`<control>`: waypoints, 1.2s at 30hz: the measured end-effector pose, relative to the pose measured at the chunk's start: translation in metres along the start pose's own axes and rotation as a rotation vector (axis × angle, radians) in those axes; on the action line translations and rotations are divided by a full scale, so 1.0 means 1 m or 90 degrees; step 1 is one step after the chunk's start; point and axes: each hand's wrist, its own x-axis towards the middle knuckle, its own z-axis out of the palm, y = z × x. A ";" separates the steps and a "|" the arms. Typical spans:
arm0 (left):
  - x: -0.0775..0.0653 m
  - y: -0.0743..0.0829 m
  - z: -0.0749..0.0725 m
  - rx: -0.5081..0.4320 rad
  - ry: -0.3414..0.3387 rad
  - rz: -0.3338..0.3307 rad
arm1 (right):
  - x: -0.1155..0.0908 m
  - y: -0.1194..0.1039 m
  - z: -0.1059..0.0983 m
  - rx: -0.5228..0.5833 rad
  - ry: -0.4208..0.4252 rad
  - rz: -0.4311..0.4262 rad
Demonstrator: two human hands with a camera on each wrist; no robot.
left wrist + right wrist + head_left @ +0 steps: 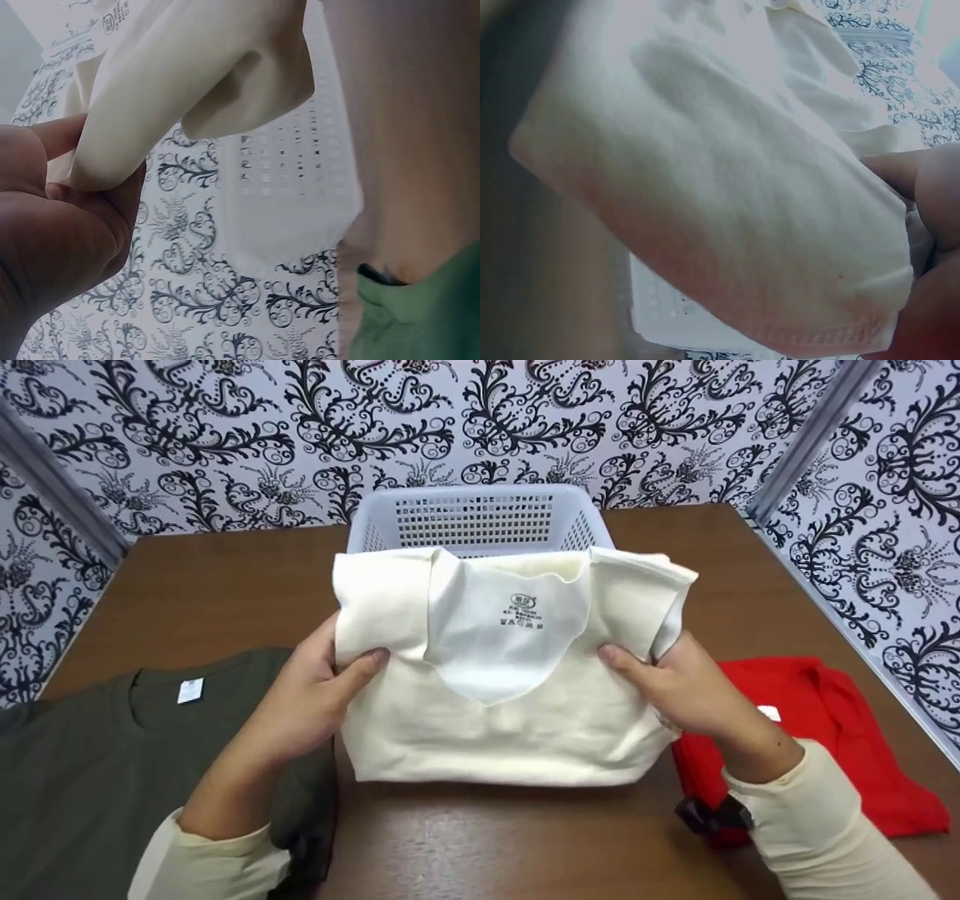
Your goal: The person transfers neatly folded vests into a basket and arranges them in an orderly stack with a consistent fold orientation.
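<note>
Folded V-necked cream fabric shirt point(510, 742) held over brown wood-grain counter point(480, 840), nearside of white perforated plastic basket point(480, 493). Left hand point(315, 697) and right hand point(679, 682) each pinch one side. Best kept level, grips even, lest folds slip.

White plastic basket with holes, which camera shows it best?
The head view: it shows the white perforated plastic basket's back rim and inner back wall clearly, though the cream fabric shirt hides its front. The left wrist view shows part of it, pale and washed out; the right wrist view, only a piece beneath the shirt.
</note>
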 end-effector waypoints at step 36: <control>0.134 0.027 -0.025 0.153 0.088 -0.050 | 0.141 -0.044 -0.039 -0.062 -0.029 0.191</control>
